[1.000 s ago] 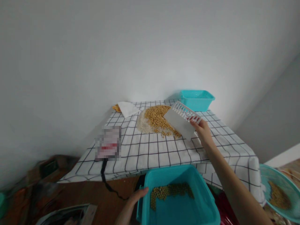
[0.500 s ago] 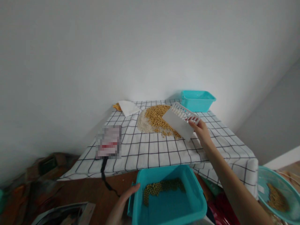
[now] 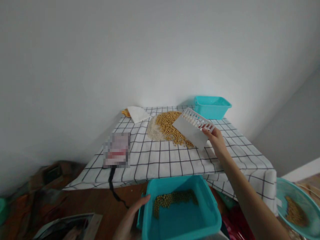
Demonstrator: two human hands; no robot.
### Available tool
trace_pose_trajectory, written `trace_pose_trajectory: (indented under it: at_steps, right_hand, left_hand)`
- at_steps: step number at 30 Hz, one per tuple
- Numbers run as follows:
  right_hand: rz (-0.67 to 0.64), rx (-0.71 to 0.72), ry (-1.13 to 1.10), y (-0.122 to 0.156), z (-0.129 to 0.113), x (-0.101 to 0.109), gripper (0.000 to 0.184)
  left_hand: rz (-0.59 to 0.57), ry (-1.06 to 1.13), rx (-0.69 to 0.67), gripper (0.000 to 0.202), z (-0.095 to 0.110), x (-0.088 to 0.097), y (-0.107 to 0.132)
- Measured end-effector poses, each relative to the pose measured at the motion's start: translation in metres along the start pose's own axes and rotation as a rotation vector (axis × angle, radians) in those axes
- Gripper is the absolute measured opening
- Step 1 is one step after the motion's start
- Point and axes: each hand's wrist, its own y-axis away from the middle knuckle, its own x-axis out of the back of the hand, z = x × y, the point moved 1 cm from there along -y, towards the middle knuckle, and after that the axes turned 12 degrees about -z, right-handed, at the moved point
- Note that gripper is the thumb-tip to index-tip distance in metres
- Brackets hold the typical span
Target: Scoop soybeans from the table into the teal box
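Observation:
My right hand grips the edge of a white plastic scoop plate with a row of slots along its top. The plate tilts over the right side of a pile of soybeans on the checked cloth, with a pale patch of grains at the pile's left. Below the table's front edge, my left hand holds the left rim of a turquoise basin, thumb over the rim and the other fingers hidden. Some soybeans lie in the basin's far part.
Another turquoise basin stands at the table's back right. A folded white cloth lies back left. A blurred-out flat item with a black strap rests front left. A clear tub with brown contents sits at lower right.
The view has shifted very slightly. Both hands, the white plate and the basin stay almost as they were.

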Motion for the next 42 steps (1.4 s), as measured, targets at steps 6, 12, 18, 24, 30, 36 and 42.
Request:
trace_pose_trajectory:
  at_steps: [6, 12, 18, 24, 30, 36, 42]
  right_hand:
    - [-0.018, -0.016, 0.067, 0.001, 0.001, 0.000, 0.029]
    - [-0.003, 0.006, 0.082, 0.000, -0.001, 0.000, 0.029]
    - [-0.054, -0.012, 0.067, 0.001, -0.003, -0.001, 0.028]
    - [-0.027, 0.001, 0.057, 0.001, -0.001, -0.001, 0.029]
    - [-0.059, -0.029, 0.072, 0.001, 0.000, 0.000, 0.030]
    - [-0.041, -0.008, 0.053, 0.002, -0.002, 0.000, 0.028]
    - [-0.106, -0.020, 0.054, 0.002, -0.003, -0.002, 0.029]
  left_hand:
    - [-0.003, -0.065, -0.010, 0.031, 0.010, -0.008, 0.009]
    - [0.049, -0.093, 0.051, 0.019, 0.020, -0.017, 0.006]
    - [0.029, 0.061, 0.135, 0.021, 0.010, -0.009, -0.004]
    - [0.048, -0.044, 0.101, 0.023, 0.022, -0.022, 0.003]
    - [0.033, 0.044, 0.177, 0.017, 0.030, -0.029, 0.007]
    - [0.131, 0.010, 0.141, 0.018, 0.027, -0.026, 0.003]
    - [0.039, -0.024, -0.005, 0.033, 0.012, -0.006, 0.006]
